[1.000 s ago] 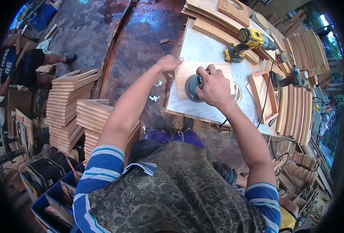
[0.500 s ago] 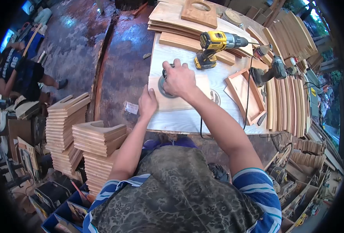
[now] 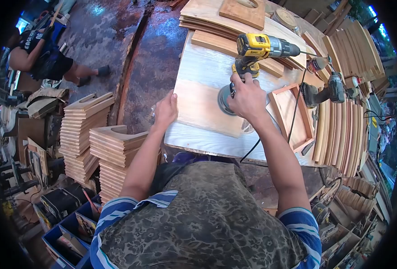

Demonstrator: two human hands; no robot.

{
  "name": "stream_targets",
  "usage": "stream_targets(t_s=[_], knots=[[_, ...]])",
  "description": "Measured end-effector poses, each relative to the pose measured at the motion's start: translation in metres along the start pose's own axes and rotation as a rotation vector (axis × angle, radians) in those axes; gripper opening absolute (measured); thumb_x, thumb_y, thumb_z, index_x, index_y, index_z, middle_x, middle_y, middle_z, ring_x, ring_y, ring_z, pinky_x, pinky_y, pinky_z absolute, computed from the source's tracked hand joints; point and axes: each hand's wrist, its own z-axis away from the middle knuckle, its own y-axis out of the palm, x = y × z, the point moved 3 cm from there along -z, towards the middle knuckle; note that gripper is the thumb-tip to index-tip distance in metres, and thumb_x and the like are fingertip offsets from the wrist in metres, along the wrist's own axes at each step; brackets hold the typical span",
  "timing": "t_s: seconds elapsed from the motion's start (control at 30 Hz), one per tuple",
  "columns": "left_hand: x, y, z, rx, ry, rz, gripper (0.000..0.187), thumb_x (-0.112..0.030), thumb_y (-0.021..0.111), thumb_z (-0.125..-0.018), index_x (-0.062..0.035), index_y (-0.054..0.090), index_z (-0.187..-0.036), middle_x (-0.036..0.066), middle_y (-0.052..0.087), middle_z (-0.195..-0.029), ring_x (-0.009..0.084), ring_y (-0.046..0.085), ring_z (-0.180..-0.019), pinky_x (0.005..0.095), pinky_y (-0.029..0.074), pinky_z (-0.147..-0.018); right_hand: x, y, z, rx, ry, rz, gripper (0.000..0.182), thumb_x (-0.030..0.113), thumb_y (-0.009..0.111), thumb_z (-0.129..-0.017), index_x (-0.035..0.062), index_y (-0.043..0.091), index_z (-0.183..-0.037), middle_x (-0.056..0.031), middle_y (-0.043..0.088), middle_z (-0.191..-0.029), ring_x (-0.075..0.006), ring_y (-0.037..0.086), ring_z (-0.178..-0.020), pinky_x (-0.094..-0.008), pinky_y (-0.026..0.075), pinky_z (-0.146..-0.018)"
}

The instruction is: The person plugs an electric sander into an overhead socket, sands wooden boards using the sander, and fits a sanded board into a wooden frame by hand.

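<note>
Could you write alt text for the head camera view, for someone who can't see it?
A person's right hand presses a round sander onto a flat wooden board while the left hand holds its edge. A yellow drill and a shallow wooden tray share the workbench.

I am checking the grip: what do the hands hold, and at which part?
The right hand holds the sander from above, by its top. The left hand is at the board's left edge.

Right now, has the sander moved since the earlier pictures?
Yes. Judged against the yellow drill standing on the table, the sander has shifted to the right, under the right hand, nearer the drill's base.
</note>
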Motion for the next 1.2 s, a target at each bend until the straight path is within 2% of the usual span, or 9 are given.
stream_targets(t_s=[0.27, 0.53, 0.7, 0.77, 0.9, 0.93, 1.1, 1.17, 1.2], knots=[[0.000, -0.001, 0.002, -0.029, 0.028, 0.015, 0.046, -0.039, 0.043, -0.113, -0.0144, 0.063, -0.146, 0.031, 0.073, -0.114, 0.0543, 0.068, -0.108, 0.0598, 0.054, -0.095, 0.039, 0.007, -0.014, -0.006, -0.143, -0.022, 0.037, 0.022, 0.067, -0.087, 0.0142, 0.068, -0.122, -0.0225, 0.065, -0.118, -0.0460, 0.070, -0.099, -0.0525, 0.062, -0.074], [-0.004, -0.005, 0.003, -0.038, -0.005, 0.059, 0.045, -0.039, 0.045, -0.113, -0.0142, 0.066, -0.144, 0.030, 0.073, -0.112, 0.0539, 0.068, -0.108, 0.0586, 0.055, -0.093, 0.098, 0.020, -0.074, 0.068, -0.273, 0.001, 0.040, 0.020, 0.067, -0.089, 0.0153, 0.066, -0.129, -0.0225, 0.064, -0.123, -0.0455, 0.070, -0.107, -0.0524, 0.063, -0.081], [-0.001, -0.001, 0.010, -0.080, -0.102, 0.091, 0.044, -0.039, 0.046, -0.112, -0.0138, 0.066, -0.143, 0.030, 0.072, -0.115, 0.0526, 0.067, -0.111, 0.0589, 0.054, -0.094, 0.119, 0.025, -0.052, 0.114, -0.350, -0.034, 0.041, 0.022, 0.068, -0.090, 0.0150, 0.065, -0.130, -0.0229, 0.064, -0.123, -0.0457, 0.068, -0.108, -0.0544, 0.062, -0.083], [-0.001, 0.001, 0.010, -0.090, -0.044, 0.185, 0.044, -0.038, 0.046, -0.112, -0.0131, 0.066, -0.142, 0.030, 0.072, -0.117, 0.0518, 0.066, -0.113, 0.0591, 0.053, -0.095, 0.113, 0.032, -0.054, 0.052, -0.336, -0.025, 0.049, 0.027, 0.077, -0.081, 0.0157, 0.064, -0.127, -0.0220, 0.064, -0.120, -0.0465, 0.069, -0.105, -0.0553, 0.062, -0.083], [-0.002, 0.000, 0.009, -0.096, -0.046, 0.194, 0.043, -0.037, 0.045, -0.113, -0.0128, 0.066, -0.142, 0.030, 0.072, -0.117, 0.0520, 0.066, -0.115, 0.0582, 0.053, -0.096, 0.097, 0.026, -0.092, 0.001, -0.340, 0.022, 0.050, 0.029, 0.078, -0.080, 0.0162, 0.063, -0.127, -0.0220, 0.064, -0.120, -0.0464, 0.069, -0.103, -0.0554, 0.062, -0.082], [-0.001, 0.002, 0.008, -0.111, -0.046, 0.199, 0.043, -0.037, 0.045, -0.113, -0.0127, 0.066, -0.141, 0.029, 0.072, -0.117, 0.0517, 0.066, -0.115, 0.0575, 0.053, -0.097, 0.096, 0.023, -0.091, 0.092, -0.329, 0.041, 0.049, 0.024, 0.067, -0.090, 0.0160, 0.063, -0.139, -0.0238, 0.063, -0.126, -0.0459, 0.068, -0.107, -0.0546, 0.061, -0.085], [0.006, 0.006, 0.009, -0.094, -0.101, 0.246, 0.044, -0.039, 0.045, -0.113, -0.0124, 0.067, -0.141, 0.029, 0.072, -0.119, 0.0507, 0.065, -0.118, 0.0555, 0.053, -0.100, 0.107, 0.016, -0.021, 0.095, -0.378, 0.015, 0.037, 0.025, 0.066, -0.092, 0.0154, 0.068, -0.128, -0.0230, 0.064, -0.120, -0.0448, 0.068, -0.104, -0.0533, 0.063, -0.076], [0.003, 0.001, 0.010, -0.040, -0.153, 0.244, 0.050, -0.044, 0.046, -0.114, -0.0090, 0.066, -0.143, 0.028, 0.074, -0.123, 0.0441, 0.069, -0.123, 0.0477, 0.052, -0.105, 0.109, 0.013, -0.008, 0.166, -0.433, -0.002, 0.032, 0.026, 0.065, -0.093, 0.0145, 0.068, -0.123, -0.0228, 0.064, -0.118, -0.0441, 0.068, -0.102, -0.0526, 0.063, -0.073], [0.003, 0.001, 0.011, -0.033, -0.149, 0.242, 0.050, -0.044, 0.046, -0.114, -0.0090, 0.066, -0.143, 0.028, 0.074, -0.123, 0.0441, 0.069, -0.123, 0.0477, 0.052, -0.105, 0.105, 0.017, -0.013, 0.090, -0.433, -0.022, 0.032, 0.023, 0.066, -0.092, 0.0139, 0.067, -0.123, -0.0232, 0.064, -0.119, -0.0448, 0.069, -0.103, -0.0532, 0.063, -0.075]])
